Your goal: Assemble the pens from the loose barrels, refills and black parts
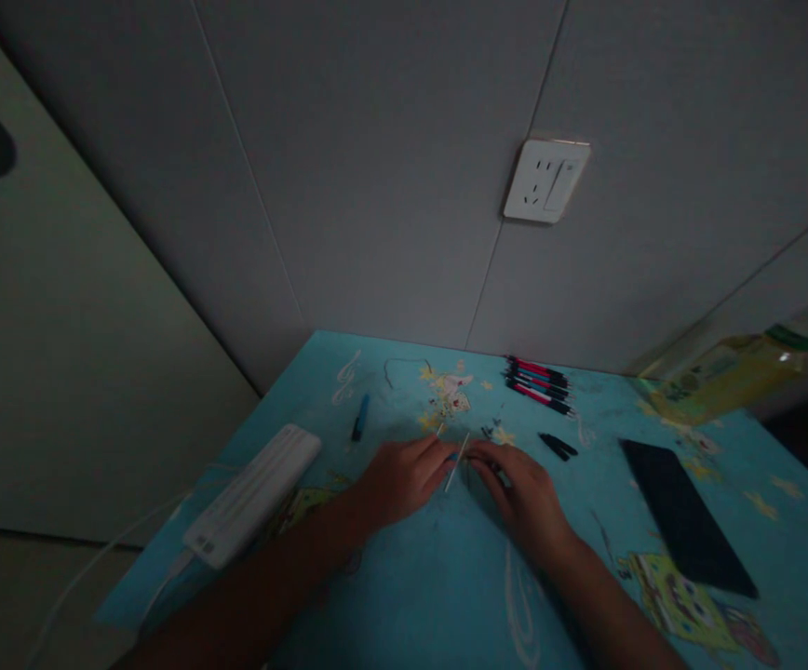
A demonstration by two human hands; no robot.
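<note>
My left hand [408, 476] is closed in a pinch low over the table. A small blue bit shows at its fingertips, and a pale thin end sticks up behind the fingers; the piece itself is mostly hidden. Facing it, my right hand [521, 482] has its thumb and fingers pinched together, and what they hold is too small to name. A thin white stick [457, 462] slants between the two sets of fingertips; I cannot tell which hand touches it. Tiny loose parts [489, 432] lie just beyond. To the left is a blue pen barrel [360, 418] with a dark end.
Several red, blue and black pens [538, 383] lie by the wall, with black pieces [558, 447] nearer. A dark flat slab [687, 516] and a tilted bottle of yellow liquid [732, 377] are right. A white power strip [254, 493] with its cable lies along the table's [446, 577] left edge.
</note>
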